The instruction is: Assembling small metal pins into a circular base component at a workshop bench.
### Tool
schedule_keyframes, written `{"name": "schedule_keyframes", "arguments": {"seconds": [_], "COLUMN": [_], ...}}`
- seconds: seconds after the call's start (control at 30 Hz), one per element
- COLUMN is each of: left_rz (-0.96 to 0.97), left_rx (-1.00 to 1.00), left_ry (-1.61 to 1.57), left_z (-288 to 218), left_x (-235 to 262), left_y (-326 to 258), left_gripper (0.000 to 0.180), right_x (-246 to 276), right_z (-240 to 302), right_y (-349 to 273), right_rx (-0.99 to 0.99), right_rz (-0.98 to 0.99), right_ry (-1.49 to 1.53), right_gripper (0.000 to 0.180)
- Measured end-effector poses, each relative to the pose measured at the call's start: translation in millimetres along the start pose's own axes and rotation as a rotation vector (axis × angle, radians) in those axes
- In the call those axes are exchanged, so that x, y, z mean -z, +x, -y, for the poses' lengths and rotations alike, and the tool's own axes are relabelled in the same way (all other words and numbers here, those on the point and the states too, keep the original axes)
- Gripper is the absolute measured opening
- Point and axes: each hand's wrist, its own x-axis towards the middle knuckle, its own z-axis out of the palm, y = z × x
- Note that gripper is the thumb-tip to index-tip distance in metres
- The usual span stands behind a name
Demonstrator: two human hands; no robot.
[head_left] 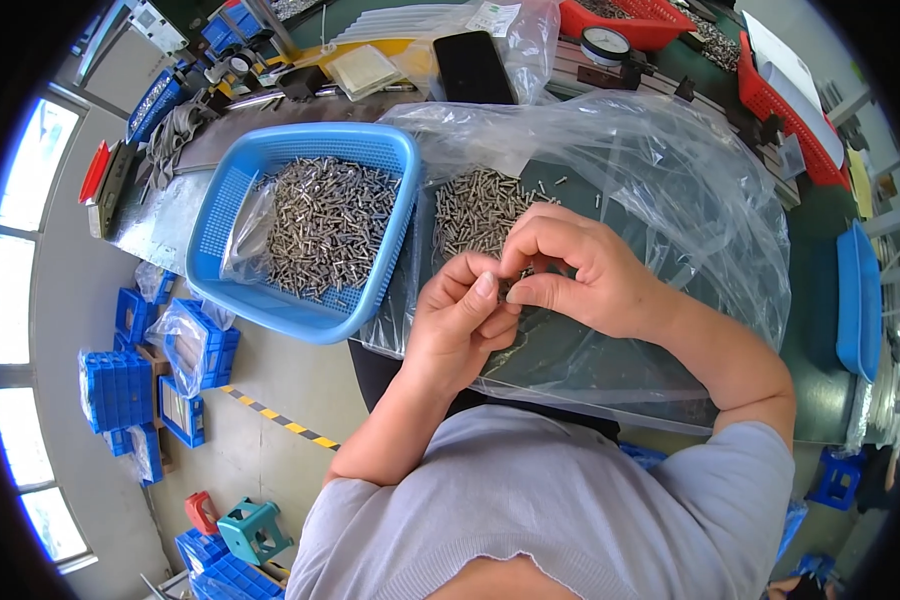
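Observation:
My left hand (455, 320) and my right hand (585, 268) meet over the near edge of the bench, fingertips pinched close together. Whatever small piece sits between them is mostly hidden by the fingers. Just beyond my hands, a heap of small metal pins (478, 208) lies on clear plastic sheeting (680, 160), with a few loose ones to its right. To the left stands a light blue plastic basket (202, 255). Inside it are many similar metal pins (335, 220) and a crumpled clear bag (250, 235).
A black phone (473, 68) and a dial gauge (604, 44) lie at the back. Red baskets (630, 28) stand behind, and a blue tray (858, 300) is at the right edge. Blue crates (118, 388) and a green stool (253, 530) occupy the floor at left.

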Motion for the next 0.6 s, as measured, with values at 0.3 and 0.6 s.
{"name": "schedule_keyframes", "arguments": {"seconds": [0.3,0.6], "left_rz": [-0.007,-0.018], "left_rx": [0.041,0.055], "left_ry": [0.002,-0.022], "left_z": [0,3], "left_x": [-2,1], "left_y": [-1,1], "left_gripper": [0.014,0.023], "right_x": [-4,-3], "right_z": [-4,-12], "right_y": [-1,-2], "right_rx": [-0.131,0.157], "right_rz": [0.027,-0.128], "right_ry": [0.155,-0.086], "right_gripper": [0.016,0.018]}}
